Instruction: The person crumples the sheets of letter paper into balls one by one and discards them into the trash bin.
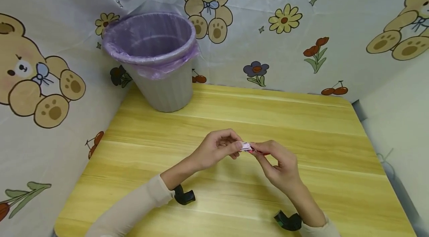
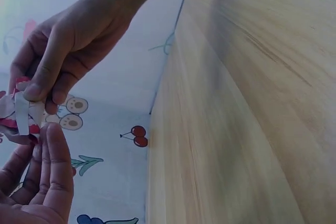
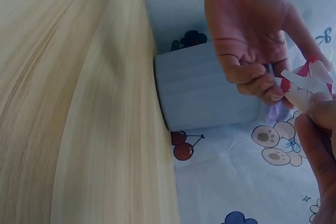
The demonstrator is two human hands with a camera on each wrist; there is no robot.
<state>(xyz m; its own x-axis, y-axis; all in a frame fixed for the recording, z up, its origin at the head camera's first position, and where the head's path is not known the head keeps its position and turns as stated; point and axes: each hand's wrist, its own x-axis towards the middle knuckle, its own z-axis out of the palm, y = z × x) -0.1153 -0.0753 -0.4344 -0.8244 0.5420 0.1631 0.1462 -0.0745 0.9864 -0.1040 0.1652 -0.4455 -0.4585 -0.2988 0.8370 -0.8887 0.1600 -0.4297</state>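
Above the middle of the table, both hands meet at a small crumpled piece [image 1: 247, 147] of white and red paper or wrapper. My left hand [image 1: 214, 149] pinches its left end between thumb and fingers. At the other end, my right hand [image 1: 281, 162] holds it between thumb and forefinger. In the left wrist view the piece [image 2: 22, 114] shows white folds with red edges. The right wrist view shows it as a loose white-and-red bundle [image 3: 310, 83] partly covered by the right thumb. Whether anything lies inside its folds cannot be seen.
A grey ribbed bin [image 1: 167, 92] lined with a purple bag stands at the table's back left. The wood-grain table [image 1: 318, 125] is bordered behind and at left by white cloth [image 1: 234, 51] printed with bears and flowers. Black devices [image 1: 184, 195] sit at both wrists.
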